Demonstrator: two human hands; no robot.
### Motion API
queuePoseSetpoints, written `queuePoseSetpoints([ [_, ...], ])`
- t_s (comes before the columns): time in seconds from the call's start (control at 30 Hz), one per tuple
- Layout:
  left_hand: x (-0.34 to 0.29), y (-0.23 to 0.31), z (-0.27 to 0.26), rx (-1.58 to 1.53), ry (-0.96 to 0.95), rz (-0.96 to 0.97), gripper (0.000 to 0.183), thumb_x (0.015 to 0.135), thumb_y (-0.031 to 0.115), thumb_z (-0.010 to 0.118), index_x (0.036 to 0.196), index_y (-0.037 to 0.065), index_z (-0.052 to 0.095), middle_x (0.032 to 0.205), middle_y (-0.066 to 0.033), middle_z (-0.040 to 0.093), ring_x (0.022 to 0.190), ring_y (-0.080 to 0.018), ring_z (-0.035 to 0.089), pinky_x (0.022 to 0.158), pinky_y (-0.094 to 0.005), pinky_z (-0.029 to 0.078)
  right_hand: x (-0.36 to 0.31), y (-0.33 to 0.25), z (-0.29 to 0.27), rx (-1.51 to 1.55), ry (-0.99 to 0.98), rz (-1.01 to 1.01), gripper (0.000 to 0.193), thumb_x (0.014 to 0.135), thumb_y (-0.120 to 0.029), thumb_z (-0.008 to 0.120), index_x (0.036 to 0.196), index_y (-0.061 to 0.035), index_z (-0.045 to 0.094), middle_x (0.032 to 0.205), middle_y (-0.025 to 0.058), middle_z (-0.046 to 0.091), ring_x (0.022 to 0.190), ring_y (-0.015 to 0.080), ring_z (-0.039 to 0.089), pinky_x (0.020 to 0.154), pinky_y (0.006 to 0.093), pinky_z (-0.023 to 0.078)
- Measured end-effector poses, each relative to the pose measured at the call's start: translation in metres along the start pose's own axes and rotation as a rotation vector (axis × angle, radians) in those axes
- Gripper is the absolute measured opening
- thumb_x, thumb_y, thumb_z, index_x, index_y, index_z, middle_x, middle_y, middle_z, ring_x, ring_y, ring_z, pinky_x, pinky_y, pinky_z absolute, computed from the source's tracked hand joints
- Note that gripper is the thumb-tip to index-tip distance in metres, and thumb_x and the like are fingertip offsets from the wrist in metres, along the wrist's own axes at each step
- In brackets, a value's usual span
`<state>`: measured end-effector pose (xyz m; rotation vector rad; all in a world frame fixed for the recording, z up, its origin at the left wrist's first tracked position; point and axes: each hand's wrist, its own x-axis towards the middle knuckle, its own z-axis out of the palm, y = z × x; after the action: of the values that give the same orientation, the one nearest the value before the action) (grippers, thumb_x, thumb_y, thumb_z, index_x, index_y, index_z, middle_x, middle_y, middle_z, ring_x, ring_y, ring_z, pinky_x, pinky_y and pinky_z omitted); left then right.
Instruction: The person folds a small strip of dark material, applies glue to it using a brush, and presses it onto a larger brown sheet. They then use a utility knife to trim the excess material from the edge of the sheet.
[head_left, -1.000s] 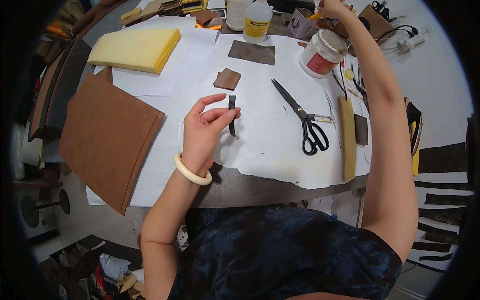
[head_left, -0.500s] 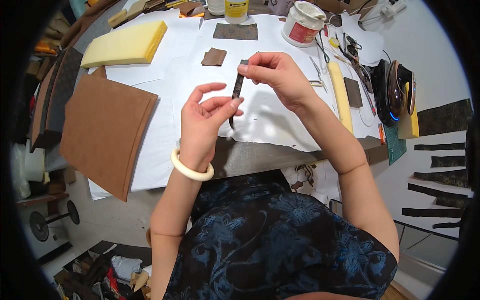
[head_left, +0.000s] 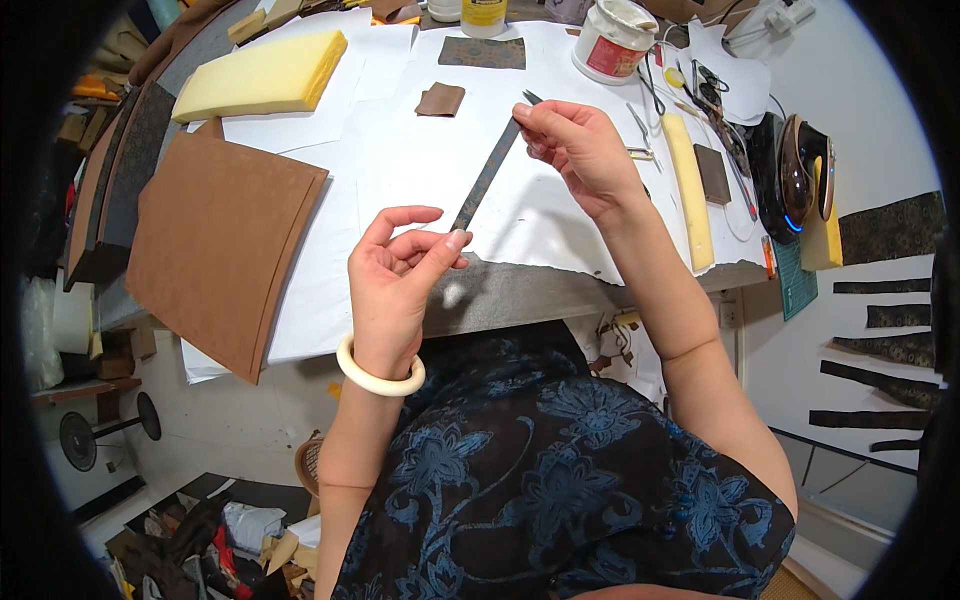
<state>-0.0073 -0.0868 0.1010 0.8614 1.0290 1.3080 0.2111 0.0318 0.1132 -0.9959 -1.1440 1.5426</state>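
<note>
A narrow dark strip with a faint brown pattern [head_left: 488, 172], perhaps leather or fabric, stretches taut and slanted above the white paper [head_left: 380, 150]. My left hand [head_left: 388, 280] pinches its lower end between thumb and fingers, the index finger held out apart; a cream bangle [head_left: 378, 378] circles that wrist. At the upper end, my right hand [head_left: 585, 155] grips the strip with thumb and fingertips, and a short tip sticks out beyond them. Past the hands lie a small folded brown piece [head_left: 440, 99] and a dark patterned rectangle [head_left: 482, 52].
At left lie a large brown panel [head_left: 225, 240] and a yellow foam block [head_left: 260, 75]. A white jar with a red label [head_left: 612, 42] stands at the back. To the right are a pale yellow bar [head_left: 687, 190], a dark block [head_left: 712, 174] and an iron-like appliance [head_left: 793, 180].
My hands have moved apart, the right one slightly up and right, the left one down. The strip between them now shows longer, straighter and more slanted. The whole view has shifted slightly.
</note>
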Motion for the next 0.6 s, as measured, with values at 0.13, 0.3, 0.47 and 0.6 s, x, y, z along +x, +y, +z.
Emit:
queuePoseSetpoints([
  [0.13, -0.001, -0.003, -0.005, 0.035, -0.008, -0.003, 0.029, 0.093, -0.004, 0.076, 0.117, -0.003, 0.060, 0.090, -0.0149, 0.078, 0.080, -0.0153, 0.073, 0.079, -0.0268, 0.058, -0.006, 0.001, 0.002, 0.011, 0.032, -0.035, 0.017, 0.096, -0.019, 0.077, 0.091, -0.0030, 0.076, 0.082, -0.0008, 0.069, 0.073, 0.0073, 0.055, 0.072, 0.0235, 0.046],
  [0.3, 0.000, -0.011, -0.004, -0.004, -0.045, 0.101, 0.028, 0.094, -0.004, 0.074, 0.117, -0.004, 0.057, 0.093, -0.0167, 0.077, 0.083, -0.0151, 0.073, 0.080, -0.0267, 0.058, -0.005, 0.007, 0.002, 0.117, 0.037, -0.105, 0.018, 0.094, -0.020, 0.081, 0.091, -0.0026, 0.077, 0.082, 0.0008, 0.071, 0.074, 0.0073, 0.057, 0.075, 0.0231, 0.047],
  [0.47, 0.020, -0.034, -0.017, 0.129, 0.096, 0.075, 0.019, 0.098, 0.000, 0.071, 0.115, -0.004, 0.062, 0.092, -0.0141, 0.077, 0.078, -0.0125, 0.071, 0.077, -0.0245, 0.057, -0.014, -0.005, 0.015, -0.118, 0.034, -0.435, 0.013, 0.097, -0.014, 0.078, 0.093, -0.0011, 0.074, 0.087, 0.0005, 0.070, 0.080, 0.0077, 0.059, 0.074, 0.0235, 0.048],
  [0.6, 0.016, -0.055, -0.025, 0.196, 0.156, -0.056, 0.030, 0.108, 0.028, 0.064, 0.097, 0.000, 0.071, 0.073, -0.0048, 0.071, 0.060, -0.0044, 0.061, 0.055, -0.0166, 0.046, -0.024, -0.006, 0.017, -0.460, -0.081, -0.958, 0.010, 0.087, -0.002, 0.082, 0.093, -0.0007, 0.075, 0.093, 0.0069, 0.070, 0.080, 0.0147, 0.067, 0.071, 0.0272, 0.054],
])
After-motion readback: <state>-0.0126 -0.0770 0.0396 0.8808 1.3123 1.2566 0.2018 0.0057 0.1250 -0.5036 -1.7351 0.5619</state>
